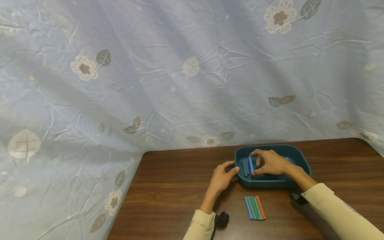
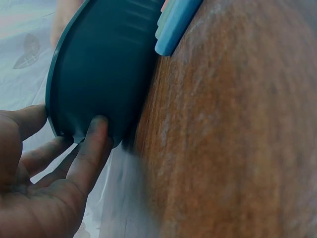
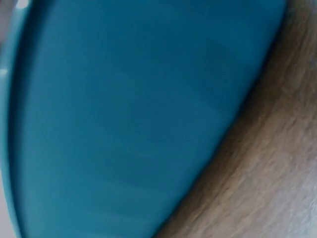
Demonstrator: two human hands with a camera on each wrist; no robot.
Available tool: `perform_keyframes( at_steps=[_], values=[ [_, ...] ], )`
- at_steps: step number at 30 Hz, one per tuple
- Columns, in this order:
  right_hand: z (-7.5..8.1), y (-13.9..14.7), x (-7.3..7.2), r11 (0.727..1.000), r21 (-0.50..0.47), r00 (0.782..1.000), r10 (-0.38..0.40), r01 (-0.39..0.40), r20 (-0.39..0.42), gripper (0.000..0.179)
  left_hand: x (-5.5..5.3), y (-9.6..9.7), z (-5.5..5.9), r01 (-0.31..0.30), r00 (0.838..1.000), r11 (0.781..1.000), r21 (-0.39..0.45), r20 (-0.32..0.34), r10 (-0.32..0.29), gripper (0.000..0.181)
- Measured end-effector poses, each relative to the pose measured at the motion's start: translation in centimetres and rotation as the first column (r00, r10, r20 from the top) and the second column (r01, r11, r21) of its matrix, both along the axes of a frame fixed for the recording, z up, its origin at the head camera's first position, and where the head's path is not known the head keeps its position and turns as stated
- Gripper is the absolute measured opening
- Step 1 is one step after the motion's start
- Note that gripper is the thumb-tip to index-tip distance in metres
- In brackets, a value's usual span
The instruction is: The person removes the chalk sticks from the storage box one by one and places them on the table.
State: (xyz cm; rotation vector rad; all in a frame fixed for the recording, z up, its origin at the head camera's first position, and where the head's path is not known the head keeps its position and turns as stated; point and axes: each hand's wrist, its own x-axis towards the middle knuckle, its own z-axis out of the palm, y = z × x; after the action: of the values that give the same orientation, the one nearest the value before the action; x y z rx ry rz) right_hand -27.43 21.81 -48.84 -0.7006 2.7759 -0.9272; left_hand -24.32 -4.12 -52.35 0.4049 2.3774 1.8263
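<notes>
A dark blue-green plastic tray holds several chalk sticks at its left end: a dark green stick, a dark blue stick and a light blue stick. Reaching into the tray, my right hand pinches the light blue stick between thumb and finger at its two ends. My left hand rests against the tray's left end, thumb at the rim. In the left wrist view its fairly straight fingers touch the outer wall. The right wrist view shows the tray wall, not the hand.
In front of the tray, a row of blue, green and orange chalk sticks lies on the brown wooden table. A patterned pale cloth hangs behind the table. Black wrist devices sit below both cuffs.
</notes>
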Motion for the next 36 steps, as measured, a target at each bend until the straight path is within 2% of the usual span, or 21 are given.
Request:
perform_keyframes(
  at_steps=[4,13,16,20,27,31,36],
  values=[
    [0.8,-0.1,0.7,1.000,-0.005,1.000,-0.004,0.004,-0.018,0.080,0.0,0.0,-0.1,-0.005,1.000,1.000,-0.015,-0.012,0.005,0.045],
    [2.4,-0.4,2.3,1.000,-0.009,0.998,0.009,-0.009,-0.067,0.080,0.0,0.0,0.1,0.025,0.999,0.998,0.060,0.033,-0.027,0.048],
    [2.8,-0.4,2.9,1.000,-0.023,0.996,0.013,-0.015,-0.087,0.080,0.0,0.0,0.1,0.015,0.999,0.999,0.036,0.035,-0.016,0.048],
    [3.2,-0.3,3.8,0.999,-0.035,0.995,0.017,-0.021,-0.101,0.082,0.0,0.0,0.2,-0.006,1.000,1.000,-0.023,0.003,0.006,0.047],
    [3.6,-0.2,5.3,0.998,-0.038,0.990,0.043,-0.049,-0.137,0.084,-0.1,-0.1,0.3,-0.024,0.999,0.997,-0.077,-0.030,0.022,0.046],
    [4.0,-0.2,6.2,0.997,-0.039,0.988,0.058,-0.064,-0.144,0.085,-0.1,-0.1,0.2,-0.031,0.999,0.996,-0.089,-0.038,0.027,0.047],
    [4.2,-0.1,7.3,0.995,-0.054,0.986,0.079,-0.088,-0.143,0.084,-0.1,0.0,0.0,-0.009,1.000,0.999,-0.049,-0.023,0.008,0.047]
  ],
)
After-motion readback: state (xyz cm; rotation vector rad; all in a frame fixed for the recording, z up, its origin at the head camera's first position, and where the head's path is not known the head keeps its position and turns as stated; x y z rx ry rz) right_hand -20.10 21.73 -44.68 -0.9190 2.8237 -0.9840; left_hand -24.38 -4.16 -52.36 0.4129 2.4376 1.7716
